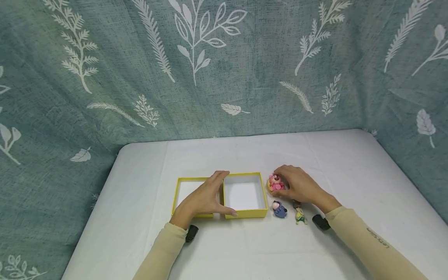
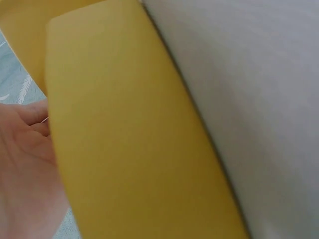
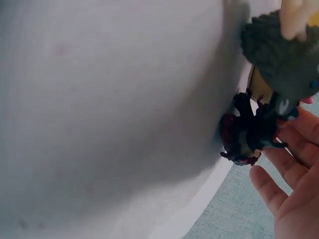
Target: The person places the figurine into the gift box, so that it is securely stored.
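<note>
We noted the pink figure (image 1: 276, 186) just off the right wall of the deeper yellow-edged box (image 1: 246, 213), a narrow strip of white cloth (image 1: 245, 241) between them. The right hand (image 1: 301, 184) was the nearer: its fingers curved round the figure's far side, thumb at the near side; how firm the hold, we couldn't tell. Figure squat, no clear long axis; box directly to its left, so we judged sideways travel short, with the wall to clear. Left hand (image 1: 206, 197) across the box's left end, fingers and thumb spread wide apart, fingertips by the far corner, thumb at the near wall. Shallower tray (image 1: 193, 179) beneath that hand, left of the box. Blue figure (image 1: 279, 210) and green-skirted figure (image 1: 300, 216) nearer us, the latter lengthwise toward the right hand.
</note>
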Motion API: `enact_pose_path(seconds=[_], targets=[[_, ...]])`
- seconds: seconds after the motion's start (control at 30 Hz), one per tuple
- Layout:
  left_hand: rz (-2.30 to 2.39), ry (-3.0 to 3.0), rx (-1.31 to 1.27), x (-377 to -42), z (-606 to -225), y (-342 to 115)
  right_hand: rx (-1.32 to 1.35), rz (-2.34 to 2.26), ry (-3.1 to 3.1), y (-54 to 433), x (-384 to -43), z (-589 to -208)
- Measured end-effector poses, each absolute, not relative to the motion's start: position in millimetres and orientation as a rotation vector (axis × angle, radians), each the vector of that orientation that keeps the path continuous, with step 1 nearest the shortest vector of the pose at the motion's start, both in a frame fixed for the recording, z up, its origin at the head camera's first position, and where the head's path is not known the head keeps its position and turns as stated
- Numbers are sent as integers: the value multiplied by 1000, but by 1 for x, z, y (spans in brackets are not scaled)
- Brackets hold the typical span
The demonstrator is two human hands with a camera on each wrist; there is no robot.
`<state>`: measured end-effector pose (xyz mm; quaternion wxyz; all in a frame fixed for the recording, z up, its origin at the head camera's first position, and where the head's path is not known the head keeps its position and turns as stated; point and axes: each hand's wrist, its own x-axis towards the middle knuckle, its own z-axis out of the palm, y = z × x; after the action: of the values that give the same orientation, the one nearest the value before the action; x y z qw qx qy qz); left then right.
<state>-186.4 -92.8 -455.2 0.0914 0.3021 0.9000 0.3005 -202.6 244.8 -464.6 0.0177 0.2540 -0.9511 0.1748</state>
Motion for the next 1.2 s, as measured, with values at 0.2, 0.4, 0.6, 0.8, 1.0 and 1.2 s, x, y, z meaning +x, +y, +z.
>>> enact_pose_path(seconds=[0.2, 0.4, 0.6, 0.8, 1.0, 1.2], targets=[[883, 2669, 882, -187, -456, -92, 801, 519, -2914, 245, -204, -461], [876, 2677, 881, -187, -458, -92, 784, 504, -2916, 241, -204, -449], [879, 2676, 882, -187, -457, -92, 778, 502, -2910, 238, -203, -435], [879, 2680, 887, -187, -457, -92, 824, 506, -2859, 234, -203, -425], [868, 2685, 874, -187, -456, -92, 840, 537, -2855, 227, -199, -416], [856, 2687, 865, -187, -457, -92, 854, 564, -2836, 219, -196, -409]])
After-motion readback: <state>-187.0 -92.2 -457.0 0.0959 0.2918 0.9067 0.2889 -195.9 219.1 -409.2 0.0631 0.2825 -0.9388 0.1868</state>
